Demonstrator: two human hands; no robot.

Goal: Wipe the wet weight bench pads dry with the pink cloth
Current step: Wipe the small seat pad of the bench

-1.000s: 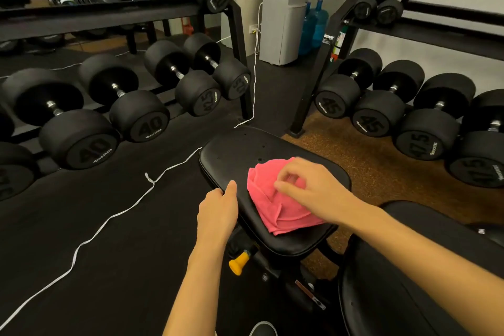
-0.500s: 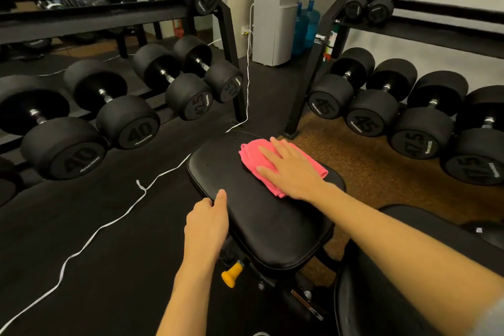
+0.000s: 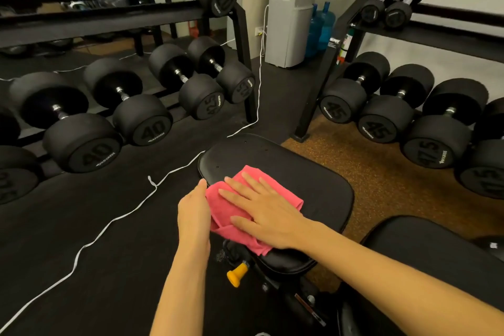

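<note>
My right hand presses the crumpled pink terry cloth flat, fingers spread, on the black padded vinyl seat pad's near-left part; I'd sweep overlapping strokes. Left hand steadies the pad's edge, fingers hidden.

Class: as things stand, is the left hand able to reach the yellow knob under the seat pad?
Probably yes: the left hand grips the seat pad edge just above the yellow knob, nothing between.
</note>
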